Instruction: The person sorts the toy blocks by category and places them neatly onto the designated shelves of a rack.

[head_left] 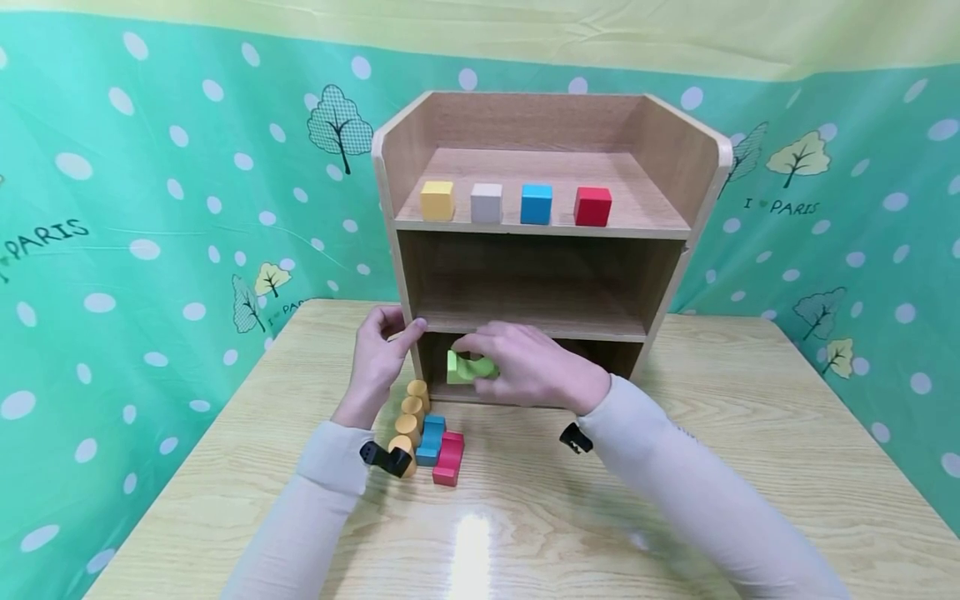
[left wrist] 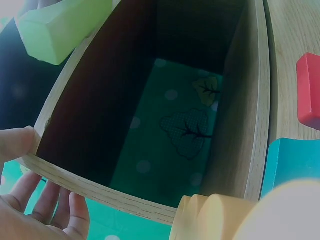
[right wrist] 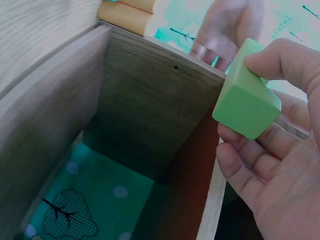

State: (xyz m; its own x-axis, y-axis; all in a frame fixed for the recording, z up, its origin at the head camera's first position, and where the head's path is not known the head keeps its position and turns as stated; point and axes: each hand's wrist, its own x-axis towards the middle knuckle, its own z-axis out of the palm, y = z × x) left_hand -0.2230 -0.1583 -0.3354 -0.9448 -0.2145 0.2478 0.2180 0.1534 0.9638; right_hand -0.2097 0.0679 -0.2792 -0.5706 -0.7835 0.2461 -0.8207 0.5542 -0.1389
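Observation:
My right hand (head_left: 528,365) pinches a light green block with a curved cut-out (head_left: 460,368) between thumb and fingers, in front of the lowest compartment of a wooden shelf unit (head_left: 540,121). Seen from the right wrist, the green block (right wrist: 245,97) overlaps the front edge of a shelf board. My left hand (head_left: 381,348) grips the unit's left side panel at the middle board. In the left wrist view its thumb (left wrist: 19,142) lies on the front edge and its fingers are outside the panel. The lowest compartment shows the patterned cloth through its open back.
Yellow, white, blue and red cubes (head_left: 592,207) line the top board's front. On the table (head_left: 600,525), left of centre, stand several yellow cylinders (head_left: 408,427), beside a blue curved block (head_left: 432,442) and a red one (head_left: 448,458). A patterned cloth (head_left: 187,217) hangs behind.

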